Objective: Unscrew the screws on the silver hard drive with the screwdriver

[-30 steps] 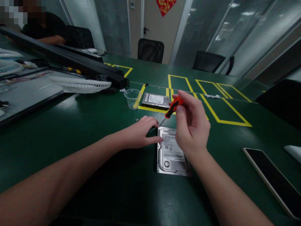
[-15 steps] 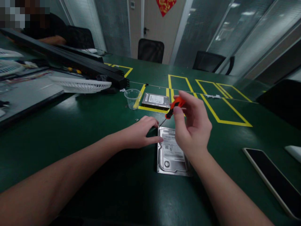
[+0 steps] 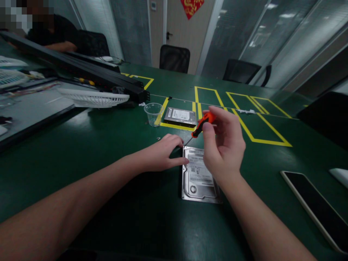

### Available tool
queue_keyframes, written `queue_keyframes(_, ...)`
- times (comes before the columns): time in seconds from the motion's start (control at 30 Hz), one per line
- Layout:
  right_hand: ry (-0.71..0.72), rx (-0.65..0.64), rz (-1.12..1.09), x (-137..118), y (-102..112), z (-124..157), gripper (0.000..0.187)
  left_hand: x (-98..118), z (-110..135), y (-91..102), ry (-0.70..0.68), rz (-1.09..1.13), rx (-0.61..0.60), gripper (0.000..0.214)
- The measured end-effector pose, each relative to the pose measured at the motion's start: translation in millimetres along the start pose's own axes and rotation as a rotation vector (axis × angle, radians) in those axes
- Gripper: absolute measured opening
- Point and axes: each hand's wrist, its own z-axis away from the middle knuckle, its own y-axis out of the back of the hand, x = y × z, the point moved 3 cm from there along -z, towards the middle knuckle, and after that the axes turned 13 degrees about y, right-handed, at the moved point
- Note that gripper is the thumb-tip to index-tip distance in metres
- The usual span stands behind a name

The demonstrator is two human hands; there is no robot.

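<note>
A silver hard drive with a printed label lies flat on the green table in front of me. My left hand grips its far left corner, thumb on the top face and fingertips at the corner edge. Between the fingers of my right hand is a screwdriver with an orange and black handle. The screwdriver slants down to the left, its tip at that same corner. The right hand covers part of the drive's right side. Tiny metal bits, probably screws, lie left of the corner.
Beyond the hands, a second hard drive sits within yellow tape, beside a clear plastic cup. A phone lies at right. Left stand a white basket-like piece and long black equipment. A person sits at far left.
Almost nothing differs. The screwdriver handle has turned slightly in my right hand, while the left hand and the drive stay in place.
</note>
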Motion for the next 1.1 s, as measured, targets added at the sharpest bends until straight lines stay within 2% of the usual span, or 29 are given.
queue_keyframes(0.2,0.027,-0.005,0.072,3.2,-1.7,0.5,0.04,0.9,0.7,0.3,0.007,0.003,0.005,0.042)
queue_keyframes(0.53,-0.02,0.01,-0.038,-1.6,0.1,0.4,0.035,1.3,1.0,0.3,-0.006,0.008,0.0,0.039)
queue_keyframes(0.7,0.0,0.058,0.001,2.0,-0.5,0.8,0.034,1.1,1.3,0.2,-0.009,-0.001,0.004,0.042)
queue_keyframes(0.87,0.04,-0.002,0.073,1.3,2.0,-1.0,0.034,0.7,1.4,0.3,0.0,0.004,-0.002,0.044)
queue_keyframes(1.1,-0.014,-0.014,-0.008,-0.1,1.4,-0.2,0.037,0.0,1.0,0.2,-0.019,0.016,0.007,0.039)
